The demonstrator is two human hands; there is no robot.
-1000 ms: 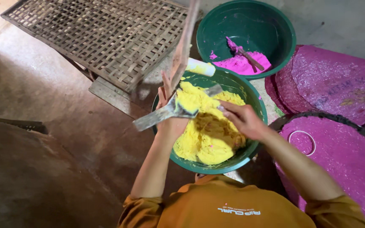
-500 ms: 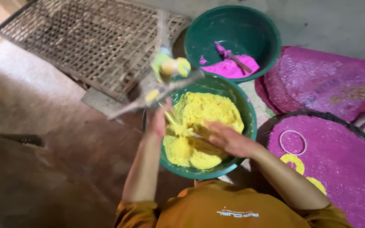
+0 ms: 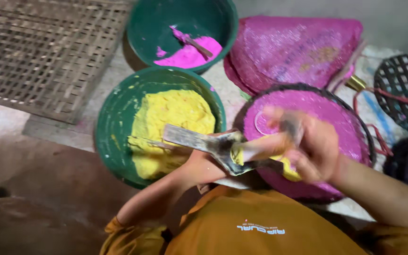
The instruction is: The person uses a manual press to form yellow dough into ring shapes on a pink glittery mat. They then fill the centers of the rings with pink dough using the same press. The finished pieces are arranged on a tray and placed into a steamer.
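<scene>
My left hand point(image 3: 203, 164) grips a flat metal spatula point(image 3: 192, 138) whose end is smeared with yellow paste. It is held level over the near rim of a green bowl point(image 3: 112, 111) that holds yellow paste point(image 3: 173, 115). My right hand point(image 3: 313, 147) is motion-blurred above a round pink woven tray point(image 3: 329, 106). Its fingers curl around a small dark tool that meets the spatula's yellow-smeared end. A faint ring outline point(image 3: 264, 123) and a dab of yellow lie on the tray.
A second green bowl point(image 3: 142, 21) with pink paste point(image 3: 190, 55) and a stick in it stands behind. A pink woven cover point(image 3: 293, 47) lies at the back right, dark open-weave baskets point(image 3: 404, 89) at the far right, and a bamboo lattice mat point(image 3: 38, 52) at the left.
My left hand brought the spatula down from above the bowl's far rim to its near side. My right hand left the yellow paste and moved right over the pink tray.
</scene>
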